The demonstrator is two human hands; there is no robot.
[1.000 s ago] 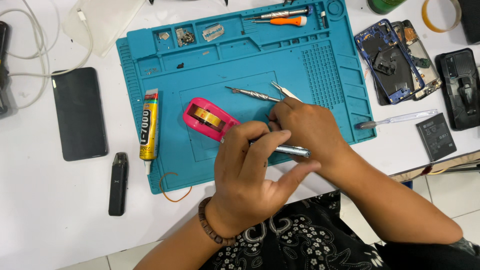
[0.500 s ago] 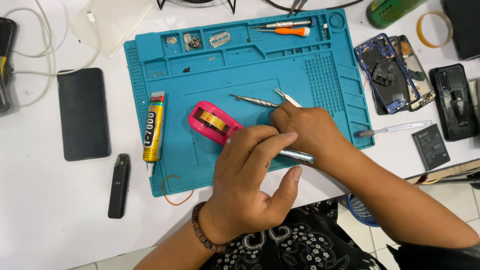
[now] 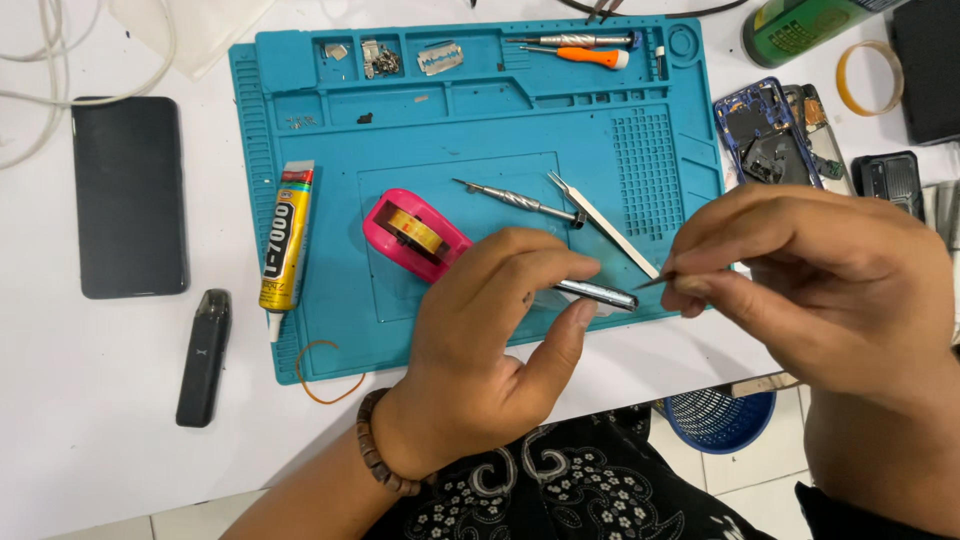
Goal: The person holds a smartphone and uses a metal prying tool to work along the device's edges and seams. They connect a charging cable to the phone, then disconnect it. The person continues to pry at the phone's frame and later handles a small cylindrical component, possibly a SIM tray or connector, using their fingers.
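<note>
Two hands over the lower edge of the teal silicone repair mat [image 3: 300, 110]. The left hand [image 3: 490, 345] sits at six o'clock on the mat, thumb and fingers pinched on a slim metal screwdriver handle [image 3: 598, 293] whose tip pokes out toward three o'clock. The right hand [image 3: 820, 285], out at three o'clock and clear of the left, has its fingertips nipped tight on a small dark pointed bit [image 3: 655, 283], just beside the handle's end but not touching it. At ten o'clock from the left hand lies a pink tape dispenser [image 3: 405, 235]; at twelve, a second metal driver [image 3: 515, 200] and tweezers [image 3: 600, 222] lie side by side. A yellow glue tube [image 3: 285, 240] rests on the mat's nine o'clock edge, a black phone [image 3: 130, 195] further out.
</note>
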